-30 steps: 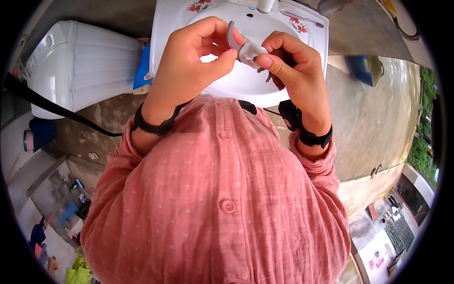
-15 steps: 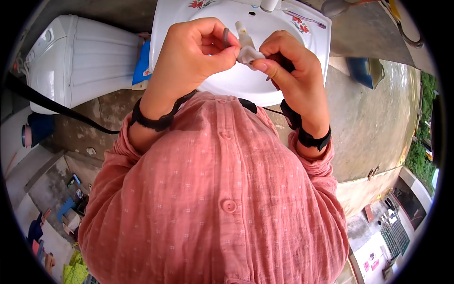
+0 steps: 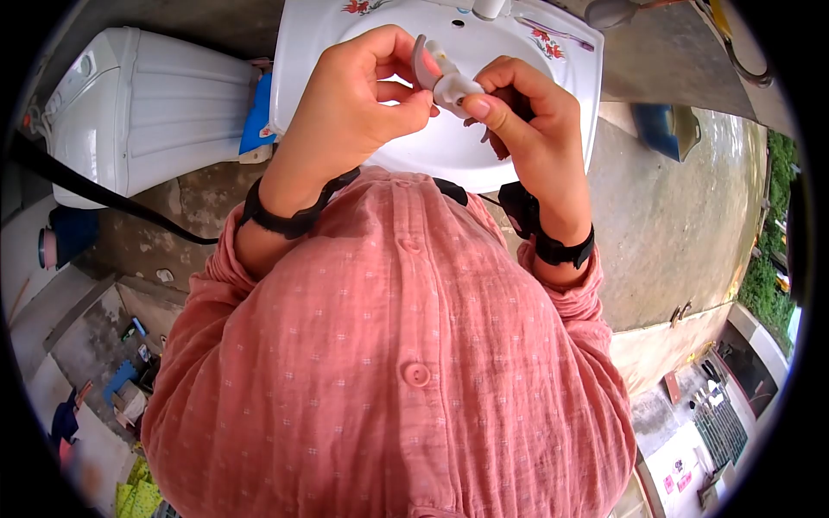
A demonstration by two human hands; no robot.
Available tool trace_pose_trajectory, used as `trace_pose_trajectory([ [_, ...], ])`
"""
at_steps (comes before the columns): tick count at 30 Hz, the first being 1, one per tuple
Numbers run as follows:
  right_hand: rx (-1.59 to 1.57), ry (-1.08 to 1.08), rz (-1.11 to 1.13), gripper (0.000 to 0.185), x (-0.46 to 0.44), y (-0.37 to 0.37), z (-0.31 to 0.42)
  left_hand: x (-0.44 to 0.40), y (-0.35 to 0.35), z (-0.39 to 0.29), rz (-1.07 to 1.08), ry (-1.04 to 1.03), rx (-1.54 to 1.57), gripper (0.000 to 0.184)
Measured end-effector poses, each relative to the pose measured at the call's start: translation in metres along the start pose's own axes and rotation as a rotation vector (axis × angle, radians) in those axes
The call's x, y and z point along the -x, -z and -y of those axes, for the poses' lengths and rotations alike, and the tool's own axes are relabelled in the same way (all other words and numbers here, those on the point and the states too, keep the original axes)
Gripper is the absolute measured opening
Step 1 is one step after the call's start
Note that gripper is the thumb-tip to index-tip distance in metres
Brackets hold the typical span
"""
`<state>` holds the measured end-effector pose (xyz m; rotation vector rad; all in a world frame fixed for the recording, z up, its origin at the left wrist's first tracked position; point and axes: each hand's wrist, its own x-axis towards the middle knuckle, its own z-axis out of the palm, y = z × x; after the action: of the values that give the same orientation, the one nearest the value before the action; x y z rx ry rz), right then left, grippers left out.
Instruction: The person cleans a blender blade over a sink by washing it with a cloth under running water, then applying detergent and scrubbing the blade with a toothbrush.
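A: State the near field.
B: A salmon-pink, button-front cloth shirt fills the lower view. Beyond it, the left hand holds a grey, crescent-shaped piece at its fingertips. The right hand is pinched closed on a white plastic fitting with a short tube.

A: Where is the fitting, and over what surface?
B: It is between the two hands, above a glossy white washbasin with red flower decals. The washbasin has a round dark hole toward its far side, a white tap and a thin purple stick at the right.

A: Describe the room outward.
B: Left of the washbasin, a blue packet is next to a white washing machine with ribbed sides. A stained grey-brown concrete floor extends right, with a blue open container on it. Green foliage is at the far right.

A: List differences from half a second earlier.
B: The crescent-shaped piece, then seen as a narrow strip, now shows its broad curved face. The tube, then plainly visible, is partly hidden. The right hand is slightly further left. Both grips remain. Contact between piece and fitting cannot be confirmed.
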<state>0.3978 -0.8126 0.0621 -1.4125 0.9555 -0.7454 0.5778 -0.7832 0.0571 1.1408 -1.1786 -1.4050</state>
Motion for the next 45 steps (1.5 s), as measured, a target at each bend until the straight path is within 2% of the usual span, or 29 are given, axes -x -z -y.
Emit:
trace_pose_trajectory([
  [10, -0.011, 0.034, -0.017, 0.01, 0.0, -0.004, -0.006, -0.003, 0.002, 0.006, -0.021, 0.047, 0.008, 0.013],
  [12, -0.033, 0.008, -0.028, 0.01, 0.0, -0.004, -0.007, -0.003, 0.001, 0.009, -0.026, -0.005, 0.02, 0.012],
  [28, -0.088, -0.03, -0.032, 0.013, -0.004, -0.004, -0.014, -0.006, 0.003, 0.012, -0.023, -0.016, 0.012, 0.01],
  [31, -0.236, -0.094, -0.031, 0.015, -0.007, -0.001, -0.024, -0.008, 0.01, 0.014, 0.027, 0.047, 0.023, 0.016],
  [33, -0.447, -0.146, -0.019, 0.017, -0.009, 0.003, -0.034, -0.014, 0.016, 0.027, 0.101, -0.149, -0.108, 0.026],
  [34, -0.505, -0.148, -0.001, 0.019, -0.01, 0.005, -0.04, -0.016, 0.015, 0.034, 0.108, -0.157, -0.108, 0.026],
  [36, -0.577, -0.177, 0.002, 0.019, -0.01, 0.003, -0.048, -0.02, 0.01, 0.048, 0.015, -0.497, -0.567, 0.025],
  [37, -0.652, -0.212, 0.009, 0.019, -0.01, 0.002, -0.052, -0.02, 0.006, 0.053, 0.023, -0.507, -0.562, 0.025],
  [39, -0.651, -0.274, -0.011, 0.02, -0.011, -0.002, -0.057, -0.016, -0.002, 0.06, 0.105, -0.051, -0.216, 0.016],
  [41, -0.686, -0.273, -0.046, 0.018, -0.014, 0.01, -0.071, -0.018, -0.005, 0.065, 0.09, -0.059, -0.275, 0.013],
  [43, -0.491, -0.249, -0.296, 0.013, -0.023, 0.044, -0.102, -0.016, -0.001, 0.071, 0.032, 0.098, -0.147, 0.012],
  [45, -0.237, -0.192, -0.527, 0.006, -0.034, 0.082, -0.14, -0.013, 0.005, 0.076, 0.042, 0.104, -0.091, 0.015],
])
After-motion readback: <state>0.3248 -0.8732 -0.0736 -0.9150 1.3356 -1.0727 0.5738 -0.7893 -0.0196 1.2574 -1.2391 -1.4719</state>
